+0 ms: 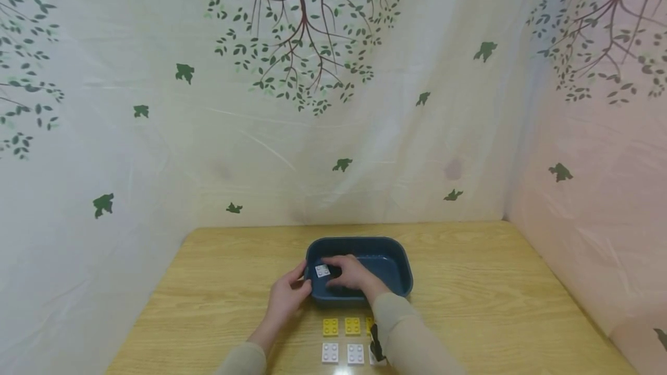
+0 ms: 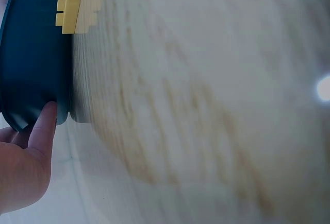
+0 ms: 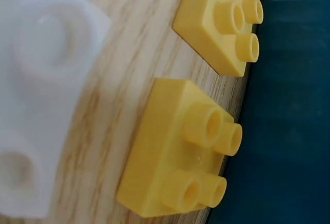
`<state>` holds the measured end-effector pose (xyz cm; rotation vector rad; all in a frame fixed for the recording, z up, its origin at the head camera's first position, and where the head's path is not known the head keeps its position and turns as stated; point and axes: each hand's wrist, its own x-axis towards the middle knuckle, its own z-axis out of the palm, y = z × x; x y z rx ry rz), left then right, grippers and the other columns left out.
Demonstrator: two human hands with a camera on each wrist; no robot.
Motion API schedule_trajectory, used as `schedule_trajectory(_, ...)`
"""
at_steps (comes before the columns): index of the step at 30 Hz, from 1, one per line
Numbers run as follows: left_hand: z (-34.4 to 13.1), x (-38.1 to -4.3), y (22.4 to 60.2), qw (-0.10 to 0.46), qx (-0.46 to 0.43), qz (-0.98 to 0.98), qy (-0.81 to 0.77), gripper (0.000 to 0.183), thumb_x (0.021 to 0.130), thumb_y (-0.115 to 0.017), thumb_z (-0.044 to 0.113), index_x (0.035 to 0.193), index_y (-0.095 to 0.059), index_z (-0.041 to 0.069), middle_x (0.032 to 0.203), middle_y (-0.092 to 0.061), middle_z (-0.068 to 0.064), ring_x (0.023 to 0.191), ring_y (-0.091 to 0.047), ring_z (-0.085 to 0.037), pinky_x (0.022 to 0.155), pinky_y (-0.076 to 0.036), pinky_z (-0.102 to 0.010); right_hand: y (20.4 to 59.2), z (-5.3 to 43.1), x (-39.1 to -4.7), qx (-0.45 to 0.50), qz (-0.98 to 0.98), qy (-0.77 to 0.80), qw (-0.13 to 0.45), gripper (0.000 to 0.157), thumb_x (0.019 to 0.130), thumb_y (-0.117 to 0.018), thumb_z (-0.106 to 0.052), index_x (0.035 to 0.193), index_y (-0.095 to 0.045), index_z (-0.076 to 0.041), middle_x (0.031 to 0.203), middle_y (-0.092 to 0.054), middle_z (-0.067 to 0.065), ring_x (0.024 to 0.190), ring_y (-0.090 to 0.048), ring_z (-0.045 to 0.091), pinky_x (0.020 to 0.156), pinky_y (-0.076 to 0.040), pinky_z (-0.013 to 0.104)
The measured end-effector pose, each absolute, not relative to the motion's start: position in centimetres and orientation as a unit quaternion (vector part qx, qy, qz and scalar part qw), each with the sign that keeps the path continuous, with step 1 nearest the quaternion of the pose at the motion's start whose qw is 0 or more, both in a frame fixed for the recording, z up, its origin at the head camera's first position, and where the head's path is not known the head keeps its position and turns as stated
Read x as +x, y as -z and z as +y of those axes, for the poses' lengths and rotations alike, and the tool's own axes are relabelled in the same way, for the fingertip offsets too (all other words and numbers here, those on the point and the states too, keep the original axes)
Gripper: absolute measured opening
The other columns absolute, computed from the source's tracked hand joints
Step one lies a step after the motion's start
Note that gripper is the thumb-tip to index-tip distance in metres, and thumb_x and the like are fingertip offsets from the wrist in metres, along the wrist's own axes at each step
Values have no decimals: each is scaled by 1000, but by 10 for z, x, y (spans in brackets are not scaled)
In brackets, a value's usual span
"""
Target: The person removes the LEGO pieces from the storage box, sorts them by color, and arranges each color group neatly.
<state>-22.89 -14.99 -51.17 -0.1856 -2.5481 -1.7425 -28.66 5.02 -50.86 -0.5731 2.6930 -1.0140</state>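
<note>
A dark blue rectangular basin (image 1: 359, 242) stands on the wooden table. My left hand (image 1: 286, 297) grips its left end, the thumb (image 2: 44, 131) lying against the outer wall in the left wrist view. Inside, toward that end, is a white toy building brick (image 1: 322, 271) with studs. My right hand (image 1: 353, 274) reaches over the front rim into the basin. Its thumb and index finger are spread apart beside the white brick, with a gap between them. The right wrist view shows none of that hand, only bricks and the basin's wall (image 3: 289, 105).
In front of the basin lie yellow bricks (image 1: 330, 327) in a row. Nearer still is a row of white bricks (image 1: 330, 353). My right sleeve (image 1: 403, 323) partly covers the right end of both rows. A leaf-printed curtain (image 1: 292, 149) surrounds the table (image 1: 234, 259).
</note>
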Motion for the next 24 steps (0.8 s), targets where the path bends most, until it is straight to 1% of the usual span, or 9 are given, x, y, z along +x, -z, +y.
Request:
schedule_trajectory(5,-150,-228,511,16,-59,-826,561,53,89,-66,7,141,-54,3,138,-55,-21,110,-64,-33,95,-52,-45,508,49,-286,-174,915,344,117,56,84,-80,-22,136,-62,-18,137,-59,8,128,-47,31,110,-35,54)
schedule_trajectory(8,-150,-228,511,20,-62,-824,562,53,89,-67,8,140,-54,3,138,-55,-21,110,-64,-33,95,-52,-45,507,49,-286,-171,916,346,113,54,83,-80,-21,134,-64,-18,135,-61,8,127,-48,31,109,-36,54)
schedule_trajectory(13,-150,-228,510,20,-61,-823,565,52,89,-66,7,140,-54,2,138,-56,-21,110,-64,-34,94,-53,-44,508,46,-288,-177,919,340,95,48,82,-81,-19,128,-68,-15,130,-64,8,124,-50,31,109,-36,53)
schedule_trajectory(20,-149,-227,509,15,-55,-826,561,52,90,-65,8,141,-54,3,138,-56,-19,112,-63,-33,96,-52,-45,513,46,-290,-196,923,326,63,41,79,-83,-18,118,-73,-12,118,-66,8,115,-54,30,106,-38,50)
schedule_trajectory(24,-148,-227,510,17,-50,-824,564,53,90,-66,7,141,-54,4,139,-56,-19,111,-63,-32,96,-52,-45,515,45,-290,-212,925,310,51,38,78,-83,-18,114,-74,-11,115,-67,8,112,-56,29,105,-39,49)
